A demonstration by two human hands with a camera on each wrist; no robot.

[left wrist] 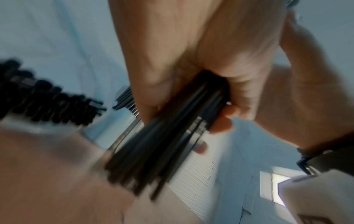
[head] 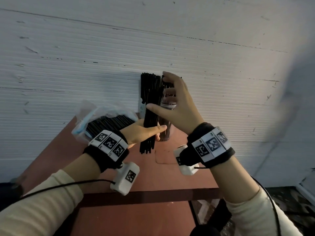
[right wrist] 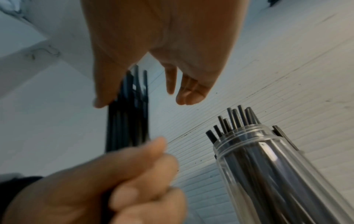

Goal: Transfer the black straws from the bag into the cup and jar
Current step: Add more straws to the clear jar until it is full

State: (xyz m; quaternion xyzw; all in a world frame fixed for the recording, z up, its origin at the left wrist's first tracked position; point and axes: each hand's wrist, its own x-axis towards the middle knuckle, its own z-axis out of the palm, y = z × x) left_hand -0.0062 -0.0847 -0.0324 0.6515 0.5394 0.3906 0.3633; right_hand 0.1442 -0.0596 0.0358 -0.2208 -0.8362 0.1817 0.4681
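Note:
My left hand (head: 150, 132) grips a thick bundle of black straws (head: 150, 106) and holds it upright above the red-brown table (head: 163, 181). In the left wrist view its fingers (left wrist: 239, 94) wrap the bundle (left wrist: 162, 144). My right hand (head: 163, 92) is open, its thumb against the bundle and its fingers spread near the straw tops. Just right of the bundle stands a clear jar (head: 166, 132) (right wrist: 268, 166) holding several straws. The clear bag (head: 102, 120), with many straws inside, lies to the left. A white object (head: 141, 108), perhaps the cup, is mostly hidden behind the bundle.
A white ribbed wall (head: 221, 74) rises right behind the table. The table is narrow, with its front edge (head: 150, 196) near me and a lower shelf below. Cables run from both wrist cameras.

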